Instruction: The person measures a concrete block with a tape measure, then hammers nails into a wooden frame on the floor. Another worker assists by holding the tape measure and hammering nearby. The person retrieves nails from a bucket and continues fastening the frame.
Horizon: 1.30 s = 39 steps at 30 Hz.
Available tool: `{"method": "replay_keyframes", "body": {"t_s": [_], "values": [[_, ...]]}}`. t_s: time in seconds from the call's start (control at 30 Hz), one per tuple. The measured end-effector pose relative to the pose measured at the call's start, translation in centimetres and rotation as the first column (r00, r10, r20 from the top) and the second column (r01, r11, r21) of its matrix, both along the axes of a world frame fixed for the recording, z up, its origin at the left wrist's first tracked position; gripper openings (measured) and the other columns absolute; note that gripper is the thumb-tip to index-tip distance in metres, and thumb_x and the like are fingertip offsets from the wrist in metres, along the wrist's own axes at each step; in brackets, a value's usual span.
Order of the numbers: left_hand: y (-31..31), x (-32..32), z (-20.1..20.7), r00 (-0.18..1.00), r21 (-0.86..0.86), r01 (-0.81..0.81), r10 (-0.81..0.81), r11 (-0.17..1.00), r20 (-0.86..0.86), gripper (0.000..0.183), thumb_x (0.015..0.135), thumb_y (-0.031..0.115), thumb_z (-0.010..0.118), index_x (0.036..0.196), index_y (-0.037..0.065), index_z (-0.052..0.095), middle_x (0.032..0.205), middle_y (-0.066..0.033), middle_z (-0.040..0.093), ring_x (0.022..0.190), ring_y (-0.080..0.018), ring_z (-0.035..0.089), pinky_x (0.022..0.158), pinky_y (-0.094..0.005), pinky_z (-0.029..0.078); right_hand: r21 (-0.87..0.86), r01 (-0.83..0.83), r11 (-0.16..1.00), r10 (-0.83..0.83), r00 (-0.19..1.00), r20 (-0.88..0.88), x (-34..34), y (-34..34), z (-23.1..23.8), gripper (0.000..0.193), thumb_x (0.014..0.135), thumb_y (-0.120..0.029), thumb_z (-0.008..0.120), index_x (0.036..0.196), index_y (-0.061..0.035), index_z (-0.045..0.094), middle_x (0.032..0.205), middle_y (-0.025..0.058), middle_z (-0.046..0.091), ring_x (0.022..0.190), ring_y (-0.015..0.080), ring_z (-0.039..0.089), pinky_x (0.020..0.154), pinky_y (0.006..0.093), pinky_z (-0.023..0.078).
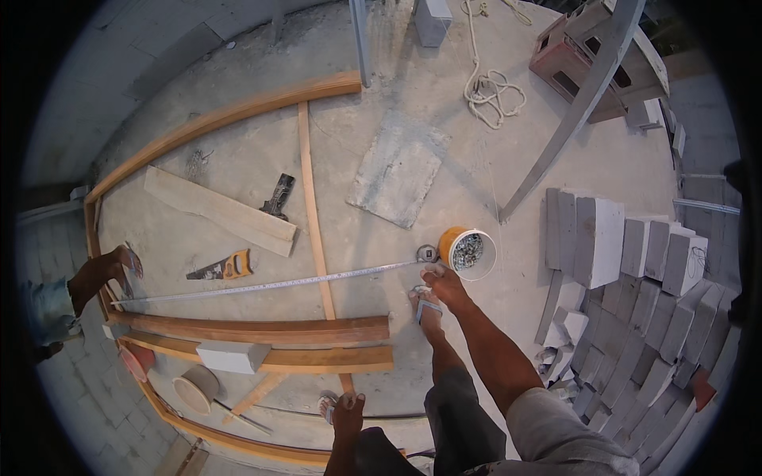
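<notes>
My right hand is closed at the case of a tape measure, with its fingers partly hiding the grip. From the case the pale blade runs out straight to the left, crossing a thin wooden slat and ending near the far left corner of a timber frame. Beside the case stands a yellow bucket holding small metal pieces, perhaps nails. My left hand hangs low near my left foot; its fingers are curled, and what they hold, if anything, is hidden. A handsaw with an orange-black handle lies beyond the blade.
Inside the frame lie a pale board and a dark power tool. Another person's leg stands at left. Concrete blocks are piled at right. A slanting post, rope and slab are farther off.
</notes>
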<state>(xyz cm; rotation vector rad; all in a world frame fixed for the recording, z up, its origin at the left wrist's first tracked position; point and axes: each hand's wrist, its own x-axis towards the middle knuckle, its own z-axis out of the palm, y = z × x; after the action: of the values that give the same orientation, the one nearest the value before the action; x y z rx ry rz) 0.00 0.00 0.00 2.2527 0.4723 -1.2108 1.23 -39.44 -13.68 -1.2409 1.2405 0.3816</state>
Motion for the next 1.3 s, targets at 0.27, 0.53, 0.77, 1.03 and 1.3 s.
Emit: {"method": "replay_keyframes", "body": {"t_s": [0.27,0.53,0.77,1.03,1.3], "values": [[-17.7,20.6,-25.2,0.860,0.021,0.225,-0.209,0.974,0.466,0.047,0.093,0.029,0.070,0.125,-0.005,0.061,0.124,-0.0268,0.062,0.117,-0.0388,0.061,0.102,-0.0426,0.047,-0.139,-0.013,0.990,-0.001,0.995,-0.100,5.6,-5.0,-15.9,0.076,0.085,-0.033,0.070,0.142,0.0088,0.043,0.136,0.0291,0.056,0.130,0.0379,0.053,0.107,0.0398,0.042],[-33.1,29.7,-38.1,0.669,0.134,0.391,-0.381,0.911,0.638,0.063,0.090,0.037,0.070,0.130,-0.009,0.055,0.128,-0.0304,0.059,0.127,-0.0432,0.052,0.108,-0.0463,0.041,-0.266,0.232,0.936,-0.233,0.972,0.027,12.5,-9.4,-22.6,0.079,0.081,-0.025,0.074,0.141,0.0136,0.040,0.136,0.0322,0.051,0.128,0.0415,0.052,0.108,0.0415,0.041],[-29.1,29.1,-34.8,0.938,0.185,0.207,-0.248,0.961,0.240,0.092,0.080,0.069,0.069,0.126,-0.010,0.060,0.122,-0.0285,0.065,0.119,-0.0389,0.060,0.103,-0.0414,0.046,-0.035,0.404,0.914,-0.404,0.899,-0.171,11.6,-10.0,-18.4,0.054,0.088,-0.036,0.071,0.124,0.0025,0.056,0.115,0.0164,0.061,0.105,0.0258,0.059,0.087,0.0402,0.049],[-15.4,18.6,-19.7,0.986,-0.080,-0.078,0.089,0.994,0.144,0.049,0.087,0.047,0.076,0.095,-0.002,0.072,0.072,-0.0079,0.066,0.067,-0.0160,0.056,0.069,-0.0325,0.049,-0.014,0.327,0.945,-0.328,0.944,-0.034,7.8,-1.3,-8.2,0.029,0.096,-0.030,0.065,0.100,-0.0015,0.064,0.087,0.0047,0.063,0.075,0.0113,0.055,0.067,0.0298,0.047],[2.4,6.0,-6.3,0.816,-0.523,-0.217,0.447,0.824,0.366,0.030,0.081,0.022,0.081,0.097,0.000,0.069,0.084,-0.0043,0.068,0.078,-0.0151,0.059,0.072,-0.0323,0.049,0.343,0.339,0.876,-0.420,0.886,0.197,0.0,10.0,8.6,0.036,0.102,-0.036,0.058,0.111,-0.0022,0.067,0.105,0.0075,0.066,0.094,0.0164,0.060,0.089,0.0308,0.047]]}}
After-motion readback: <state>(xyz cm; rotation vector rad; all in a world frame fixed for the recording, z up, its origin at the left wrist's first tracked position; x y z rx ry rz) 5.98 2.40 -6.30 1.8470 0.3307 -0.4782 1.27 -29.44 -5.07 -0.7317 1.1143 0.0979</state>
